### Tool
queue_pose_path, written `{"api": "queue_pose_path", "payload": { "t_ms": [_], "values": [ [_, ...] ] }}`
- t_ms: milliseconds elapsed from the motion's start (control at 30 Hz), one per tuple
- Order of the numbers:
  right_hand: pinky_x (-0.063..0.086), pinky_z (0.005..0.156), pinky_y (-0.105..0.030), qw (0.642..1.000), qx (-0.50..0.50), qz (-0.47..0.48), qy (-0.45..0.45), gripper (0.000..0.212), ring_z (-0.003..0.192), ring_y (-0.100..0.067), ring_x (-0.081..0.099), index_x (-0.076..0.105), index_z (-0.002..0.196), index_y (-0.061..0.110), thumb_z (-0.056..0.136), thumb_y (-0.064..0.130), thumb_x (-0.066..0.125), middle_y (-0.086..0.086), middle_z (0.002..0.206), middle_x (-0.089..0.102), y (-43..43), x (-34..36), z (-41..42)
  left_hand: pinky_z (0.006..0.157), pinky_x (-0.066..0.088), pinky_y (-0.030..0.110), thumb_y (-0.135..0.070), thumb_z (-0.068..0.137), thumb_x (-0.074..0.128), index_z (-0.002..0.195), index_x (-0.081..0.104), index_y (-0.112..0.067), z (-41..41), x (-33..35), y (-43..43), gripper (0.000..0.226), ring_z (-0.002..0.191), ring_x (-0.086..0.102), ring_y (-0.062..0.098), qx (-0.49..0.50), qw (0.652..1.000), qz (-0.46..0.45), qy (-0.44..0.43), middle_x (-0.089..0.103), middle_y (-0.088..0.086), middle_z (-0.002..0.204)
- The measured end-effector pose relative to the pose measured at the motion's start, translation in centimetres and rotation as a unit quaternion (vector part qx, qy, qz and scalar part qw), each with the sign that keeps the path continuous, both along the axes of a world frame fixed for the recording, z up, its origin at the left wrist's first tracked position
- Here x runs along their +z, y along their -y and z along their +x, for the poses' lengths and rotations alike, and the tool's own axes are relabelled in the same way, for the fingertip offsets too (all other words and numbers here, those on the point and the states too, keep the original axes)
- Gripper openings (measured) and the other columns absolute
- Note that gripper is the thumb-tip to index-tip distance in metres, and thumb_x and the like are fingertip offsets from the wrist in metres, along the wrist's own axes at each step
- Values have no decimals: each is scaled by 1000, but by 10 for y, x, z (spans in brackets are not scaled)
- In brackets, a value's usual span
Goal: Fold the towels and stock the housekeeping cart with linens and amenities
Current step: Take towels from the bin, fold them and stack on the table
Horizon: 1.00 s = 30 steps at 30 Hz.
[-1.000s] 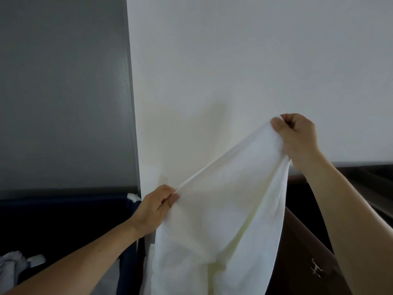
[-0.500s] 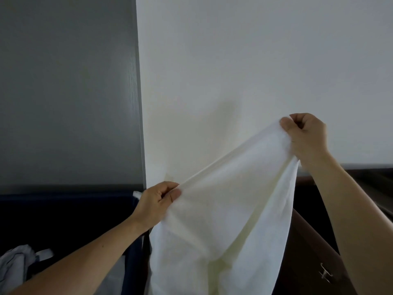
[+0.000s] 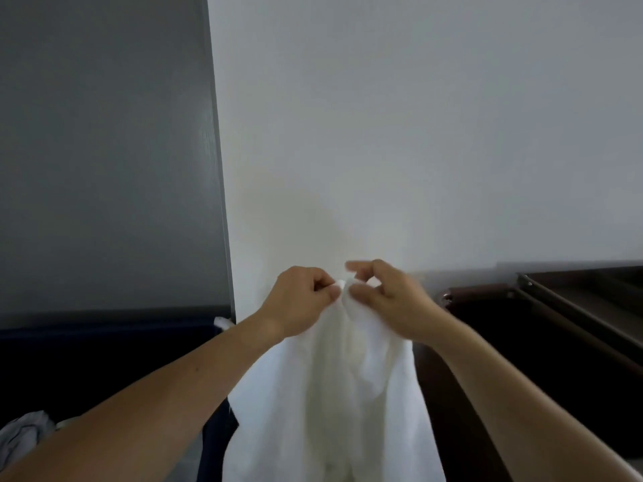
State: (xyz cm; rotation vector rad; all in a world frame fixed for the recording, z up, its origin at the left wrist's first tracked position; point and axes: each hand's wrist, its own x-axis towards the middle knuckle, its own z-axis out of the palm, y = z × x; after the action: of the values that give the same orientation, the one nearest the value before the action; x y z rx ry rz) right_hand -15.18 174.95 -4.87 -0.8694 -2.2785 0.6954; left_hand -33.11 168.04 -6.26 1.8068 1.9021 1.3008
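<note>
White terry cloth, one towel (image 3: 334, 394), is hung from both hands in front of a pale wall (image 3: 417, 133). Far left of the fingers, a dark blue bin (image 3: 104, 360) is seen, with a crumpled grey-white cloth (image 3: 24, 433) low in it; a grey panel (image 3: 104, 151) is above.

Left hand (image 3: 301, 299): closed, top edge of the towel pinched between thumb and curled fingers. Right hand (image 3: 386, 300): touching the left, thumb pressed on the same bunched edge; index finger is lifted and blurred, so a full pinch cannot be confirmed. Right of the fingers, a dark brown cart frame (image 3: 556, 307) is seen, well apart from the towel.

Change: half a second ago the top edge was stretched wide, right hand raised and out to the right, left hand lower. The two held corners have now been brought together at centre, level with each other. The body of the towel is doubled and hangs straight below the fingers.

Meaning, as judged: first lengthwise fold is being made. Corners are probably being handed into one grip so the fold line can be taken next. Nothing has been stocked from this towel yet. Risk: misaligned corners, skewed fold.
</note>
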Motion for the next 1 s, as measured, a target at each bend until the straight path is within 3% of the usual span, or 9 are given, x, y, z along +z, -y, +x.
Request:
{"api": "queue_pose_path", "payload": {
  "t_ms": [100, 200, 367, 467, 533, 633, 733, 867, 1000],
  "values": [
    [45, 71, -24, 996, -13, -66, -58, 14, 77, 4, 60, 54, 85, 32, 95, 28, 62, 16, 94, 68, 3, -20, 1, 60, 47, 12, -30, 93, 67, 87, 75, -17, 9, 0, -3, 16, 71, 64, 5, -47, 999, -8, 24, 73, -6, 81],
    [39, 59, -11, 998, -25, -41, -47, 15, 65, 9, 54, 52, 84, 32, 96, 28, 60, 13, 77, 60, 0, -31, 8, 65, 48, 12, -30, 93, 67, 94, 74, -18, 13, -7, -2, 14, 77, 65, 3, -73, 997, -10, 18, 73, -8, 87],
    [35, 61, -5, 988, -83, 86, -98, 14, 72, 10, 53, 47, 91, 26, 98, 22, 59, 16, 78, 54, -28, -1, 29, 63, 52, 15, -35, 96, 60, 94, 61, -29, 5, -32, 0, 6, 75, 65, 4, -80, 995, -39, 37, 70, -5, 86],
    [33, 61, -6, 967, -142, 145, -151, 10, 76, 14, 51, 45, 98, 23, 99, 23, 55, 20, 81, 51, -50, 28, 36, 64, 48, 11, -36, 99, 54, 93, 55, -34, -3, -43, 1, 7, 76, 60, -4, -57, 998, 7, 10, 65, -11, 85],
    [34, 62, -2, 968, -146, 151, -134, 8, 80, 21, 48, 43, 97, 25, 100, 25, 51, 21, 84, 51, -61, 33, 35, 66, 52, 18, -40, 100, 49, 99, 55, -31, -11, -48, 2, 12, 77, 61, 1, -49, 998, 25, -4, 65, -10, 87],
    [33, 61, -18, 969, -169, 145, -103, 9, 76, 5, 51, 43, 95, 27, 99, 29, 51, 21, 83, 51, -74, 29, 37, 68, 53, 33, -42, 101, 43, 106, 56, -23, -26, -61, 8, 24, 73, 62, 10, -32, 997, 10, -74, 64, -9, 83],
    [33, 72, -27, 950, -223, 150, -156, 10, 79, -13, 48, 44, 98, 25, 98, 29, 52, 21, 83, 48, -87, 33, 48, 63, 47, 26, -53, 97, 34, 101, 53, -26, -42, -75, 18, 33, 69, 61, 7, -4, 994, -4, -108, 63, -10, 77],
    [31, 62, -23, 942, -242, 165, -165, 10, 74, -2, 45, 43, 96, 23, 98, 29, 51, 22, 83, 47, -93, 38, 53, 62, 47, 21, -54, 98, 34, 100, 53, -24, -59, -82, 21, 36, 66, 61, 5, 8, 990, -26, -140, 63, -10, 77],
    [33, 72, -29, 939, -264, 145, -166, 11, 81, -16, 46, 43, 98, 21, 99, 27, 52, 22, 84, 45, -97, 35, 55, 58, 42, 14, -49, 99, 42, 101, 56, -23, -79, -87, 24, 30, 71, 62, -3, 3, 990, -71, -125, 65, -11, 77]
  ]
}}
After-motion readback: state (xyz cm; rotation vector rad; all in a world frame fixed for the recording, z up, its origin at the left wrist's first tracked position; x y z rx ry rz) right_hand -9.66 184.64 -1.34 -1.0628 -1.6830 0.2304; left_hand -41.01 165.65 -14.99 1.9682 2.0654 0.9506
